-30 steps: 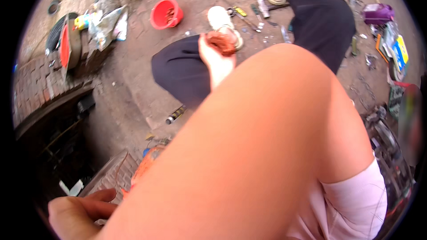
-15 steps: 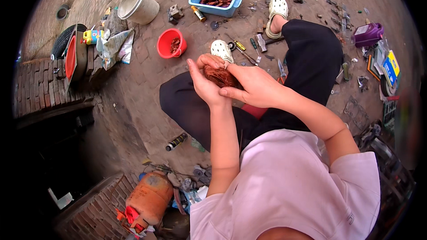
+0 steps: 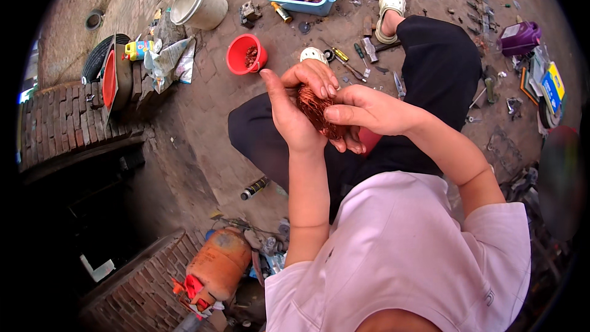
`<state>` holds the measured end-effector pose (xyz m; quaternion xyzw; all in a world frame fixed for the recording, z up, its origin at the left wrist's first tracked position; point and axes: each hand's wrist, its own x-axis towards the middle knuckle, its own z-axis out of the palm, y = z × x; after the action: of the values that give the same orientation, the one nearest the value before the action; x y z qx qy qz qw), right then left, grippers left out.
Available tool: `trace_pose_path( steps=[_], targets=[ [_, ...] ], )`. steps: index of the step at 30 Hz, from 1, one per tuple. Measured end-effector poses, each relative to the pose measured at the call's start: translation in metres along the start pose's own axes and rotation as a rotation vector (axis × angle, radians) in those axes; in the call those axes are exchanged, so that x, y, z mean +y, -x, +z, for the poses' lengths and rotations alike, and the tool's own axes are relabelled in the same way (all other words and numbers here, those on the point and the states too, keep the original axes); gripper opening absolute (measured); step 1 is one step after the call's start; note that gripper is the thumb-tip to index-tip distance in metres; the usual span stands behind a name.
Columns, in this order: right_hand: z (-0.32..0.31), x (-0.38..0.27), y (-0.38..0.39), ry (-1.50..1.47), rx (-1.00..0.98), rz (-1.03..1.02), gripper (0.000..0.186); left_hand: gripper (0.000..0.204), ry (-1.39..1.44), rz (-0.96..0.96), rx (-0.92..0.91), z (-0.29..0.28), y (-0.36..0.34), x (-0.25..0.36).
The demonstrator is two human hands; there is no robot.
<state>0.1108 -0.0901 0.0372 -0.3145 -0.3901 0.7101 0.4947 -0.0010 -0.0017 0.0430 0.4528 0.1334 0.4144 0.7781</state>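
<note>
A wad of reddish copper wire (image 3: 318, 110) sits between my two hands above my lap. My left hand (image 3: 298, 110) cups it from the left, with its fingers curled over the top and its thumb pointing up and away. From the right, my right hand (image 3: 369, 112) grips the wad, thumb laid across its face and fingertips showing beneath. Part of the wire is hidden by the fingers. Beyond my left hand stands a small red bucket (image 3: 236, 55) with some copper bits in it. Farther off, a blue basin (image 3: 301, 6) holds several similar reddish-brown bundles.
Screwdrivers (image 3: 340, 54), a hammer (image 3: 369, 50) and scissors (image 3: 399, 85) lie on the brick ground near my feet. A white bucket (image 3: 212, 12) stands at the far left, a purple jug (image 3: 519, 38) at the right. An orange gas cylinder (image 3: 220, 262) rests at lower left.
My right hand has shifted from covering the wad's end to pressing its face, with fingers underneath. The wad is turned and more of it shows. The whole view has shifted slightly.
</note>
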Motion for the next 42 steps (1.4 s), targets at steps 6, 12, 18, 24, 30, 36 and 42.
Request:
trace_pose_path(
  steps=[6,12,18,24,30,36,42],
  targets=[
    [0.003,0.0,0.006,-0.024,0.054,0.081,0.049,0.073,0.19,-0.141,-0.01,0.0,0.0,0.004],
    [0.022,0.007,0.002,-0.304,0.271,0.139,0.063,0.069,-0.11,0.214,0.106,0.006,0.005,0.001],
    [0.025,0.017,-0.01,-0.352,0.457,0.205,0.062,0.072,-0.813,0.618,-0.018,0.005,0.014,0.002],
    [0.021,0.022,-0.013,-0.42,0.581,0.236,0.041,0.063,-0.819,0.645,-0.172,0.007,0.008,-0.009],
    [0.033,0.035,-0.007,-0.479,0.796,0.032,0.024,0.045,-0.912,0.641,-0.272,0.013,0.005,-0.016],
    [0.018,0.043,-0.021,-0.36,0.922,0.016,0.04,0.046,-0.916,0.681,-0.139,0.004,0.002,-0.037],
    [-0.013,0.029,-0.016,-0.031,0.86,-0.101,0.06,0.062,-0.474,0.267,0.069,-0.011,-0.001,-0.053]
  ],
)
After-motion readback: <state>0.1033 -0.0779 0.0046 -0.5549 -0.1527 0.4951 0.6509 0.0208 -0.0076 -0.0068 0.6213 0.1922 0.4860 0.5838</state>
